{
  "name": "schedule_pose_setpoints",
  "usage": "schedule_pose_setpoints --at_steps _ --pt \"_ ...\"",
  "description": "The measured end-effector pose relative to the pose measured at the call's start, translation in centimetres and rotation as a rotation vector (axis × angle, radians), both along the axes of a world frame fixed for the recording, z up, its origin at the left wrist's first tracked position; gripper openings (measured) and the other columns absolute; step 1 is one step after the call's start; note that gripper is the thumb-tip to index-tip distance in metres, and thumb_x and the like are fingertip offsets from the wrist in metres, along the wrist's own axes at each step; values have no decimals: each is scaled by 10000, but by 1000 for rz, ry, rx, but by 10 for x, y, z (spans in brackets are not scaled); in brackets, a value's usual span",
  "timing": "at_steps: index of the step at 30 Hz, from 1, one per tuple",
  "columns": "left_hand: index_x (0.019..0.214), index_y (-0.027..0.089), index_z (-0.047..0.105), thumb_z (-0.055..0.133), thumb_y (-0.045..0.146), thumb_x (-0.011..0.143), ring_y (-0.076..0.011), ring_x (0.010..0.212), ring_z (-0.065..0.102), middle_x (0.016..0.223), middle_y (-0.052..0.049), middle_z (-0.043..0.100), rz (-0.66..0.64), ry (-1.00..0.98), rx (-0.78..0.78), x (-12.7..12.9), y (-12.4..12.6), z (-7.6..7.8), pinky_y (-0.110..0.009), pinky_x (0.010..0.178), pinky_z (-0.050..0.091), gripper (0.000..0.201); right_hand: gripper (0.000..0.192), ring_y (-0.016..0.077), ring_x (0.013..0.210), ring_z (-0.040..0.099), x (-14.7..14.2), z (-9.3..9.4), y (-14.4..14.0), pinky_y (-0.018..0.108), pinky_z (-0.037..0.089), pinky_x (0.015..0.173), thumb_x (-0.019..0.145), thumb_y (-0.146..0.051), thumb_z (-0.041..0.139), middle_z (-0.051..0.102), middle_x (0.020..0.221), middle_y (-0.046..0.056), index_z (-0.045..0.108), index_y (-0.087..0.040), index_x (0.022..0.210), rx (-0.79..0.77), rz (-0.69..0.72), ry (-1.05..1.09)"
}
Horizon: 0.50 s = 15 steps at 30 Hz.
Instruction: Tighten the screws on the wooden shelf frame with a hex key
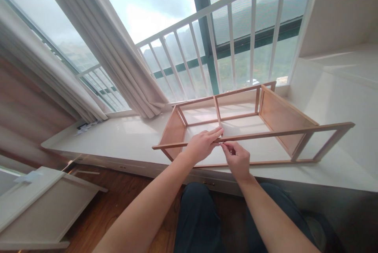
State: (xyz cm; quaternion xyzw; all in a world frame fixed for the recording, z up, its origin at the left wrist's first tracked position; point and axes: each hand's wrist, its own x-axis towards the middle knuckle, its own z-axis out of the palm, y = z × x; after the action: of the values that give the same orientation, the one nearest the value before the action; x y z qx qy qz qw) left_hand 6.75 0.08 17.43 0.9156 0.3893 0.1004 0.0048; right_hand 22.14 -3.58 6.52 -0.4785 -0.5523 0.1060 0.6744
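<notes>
From where I stand, the right hand [238,161] closes thumb to finger at the rail [274,131]; I cannot tell on what. The left hand [202,145] clasps the rail by the crossbar [217,111]. The frame [289,112] rests on the sill [130,135]. Caution: uneven pressure could misalign the crossbar. Fingers hide where it meets the rail.

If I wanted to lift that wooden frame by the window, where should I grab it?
Probably by the long upper rail on the near side, from the front and above, at two spots either side of its middle. It's slim and raised over the white ledge, with open space beneath.
</notes>
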Motion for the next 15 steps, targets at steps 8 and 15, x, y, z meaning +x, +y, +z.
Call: schedule_pose_setpoints --at_steps 8,15 --pt "1575 289 454 528 341 1018 -266 1349 603 1623 -27 488 1 3 -1 1 -2 6 -443 1146 518 564 300 130 516 508 3 -5 1 269 480 582 948 -480 687 653 628 1 728 -201 846 -19 12 2" --pt "1581 216 437 612 332 973 -295 1421 536 1615 -76 502 -18 7 9 2 0 8 -461 1185 482 644 282 124 521 511 5 -4 -3 258 471 577 939 -466 702 622 610 -19 721 -203 841 -49 52 26"
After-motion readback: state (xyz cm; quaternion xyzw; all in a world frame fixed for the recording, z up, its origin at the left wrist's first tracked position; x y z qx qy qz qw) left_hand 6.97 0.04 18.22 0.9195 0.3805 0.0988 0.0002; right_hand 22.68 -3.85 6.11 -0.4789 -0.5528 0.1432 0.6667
